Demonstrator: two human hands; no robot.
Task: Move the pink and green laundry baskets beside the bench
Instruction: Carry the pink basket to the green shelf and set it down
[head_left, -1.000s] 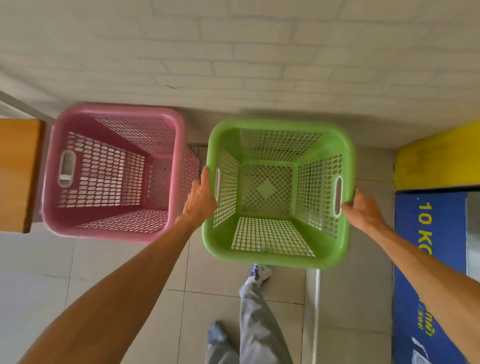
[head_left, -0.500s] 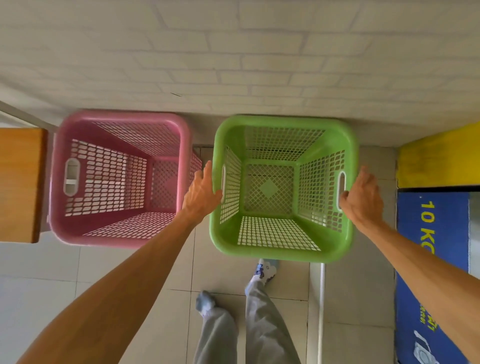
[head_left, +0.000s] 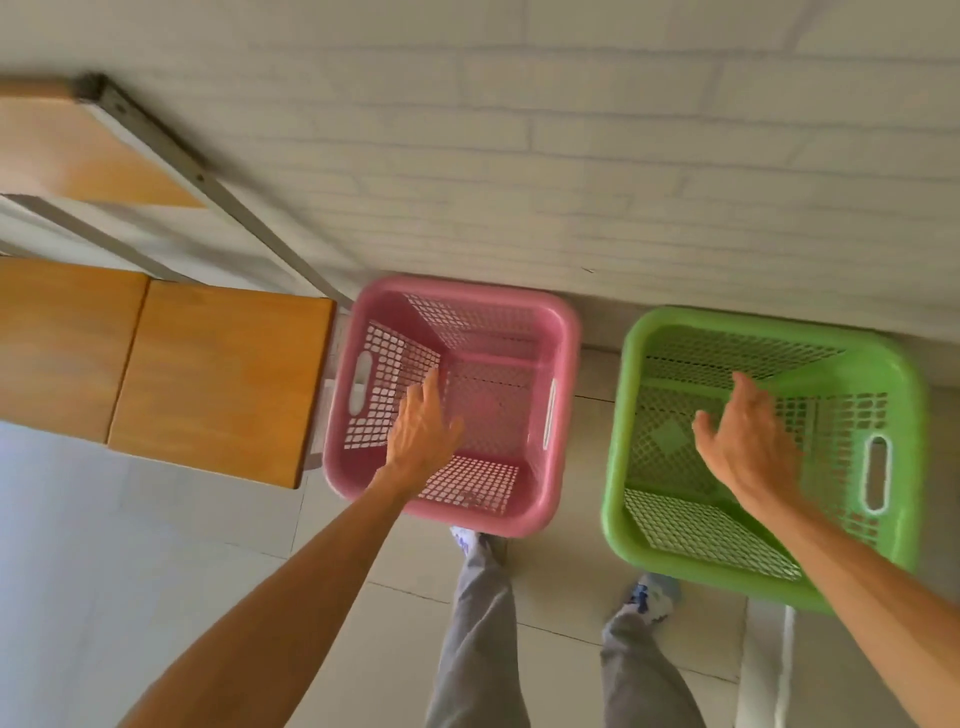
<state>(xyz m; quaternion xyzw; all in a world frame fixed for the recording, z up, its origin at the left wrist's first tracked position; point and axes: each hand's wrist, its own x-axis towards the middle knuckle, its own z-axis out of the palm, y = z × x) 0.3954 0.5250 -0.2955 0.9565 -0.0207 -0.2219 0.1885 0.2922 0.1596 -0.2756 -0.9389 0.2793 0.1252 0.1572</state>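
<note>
Head view shows me the pink basket on the floor right beside the end of the wooden bench, the green basket just right of it with a gap between. My left hand and right hand hover open, gripping nothing. I'd judge placement nearly done; I'd nudge the green one closer, pushing low on its rim.
</note>
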